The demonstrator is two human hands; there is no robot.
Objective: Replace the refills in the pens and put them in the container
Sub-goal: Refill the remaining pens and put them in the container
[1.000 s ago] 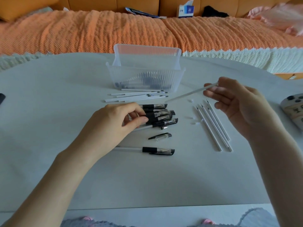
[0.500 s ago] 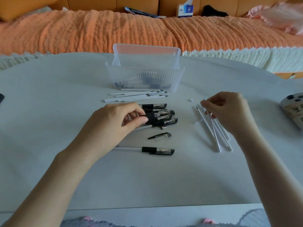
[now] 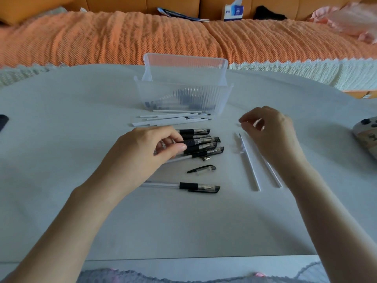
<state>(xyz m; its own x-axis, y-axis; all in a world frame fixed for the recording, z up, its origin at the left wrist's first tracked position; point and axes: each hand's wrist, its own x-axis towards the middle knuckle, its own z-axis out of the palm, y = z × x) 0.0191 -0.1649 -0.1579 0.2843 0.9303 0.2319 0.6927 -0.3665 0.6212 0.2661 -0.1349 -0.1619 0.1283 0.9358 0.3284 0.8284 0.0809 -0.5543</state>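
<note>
A pile of black-gripped pens (image 3: 205,144) lies mid-table. My left hand (image 3: 142,152) rests on the pile's left end, thumb and curled fingers round one pen's barrel. White refills (image 3: 250,162) lie to the right. Above their far ends hovers my right hand (image 3: 269,135), thumb and forefinger tips brought together; whether they pinch anything is hidden. A clear ribbed container (image 3: 228,92) behind the pile holds some pens. More refills (image 3: 173,119) lie along its front. One pen (image 3: 199,186), a loose cap (image 3: 202,168) and a small tip piece (image 3: 206,158) lie nearer me.
A game controller (image 3: 367,135) sits at the table's right edge and a dark object (image 3: 3,122) at the left edge. An orange-covered sofa (image 3: 122,37) runs behind the table, with a tissue box (image 3: 234,11) on it.
My right hand brought the refill it held down among the refills on the right, let it go and moved up to their far ends. My left hand stayed on the pen pile.
</note>
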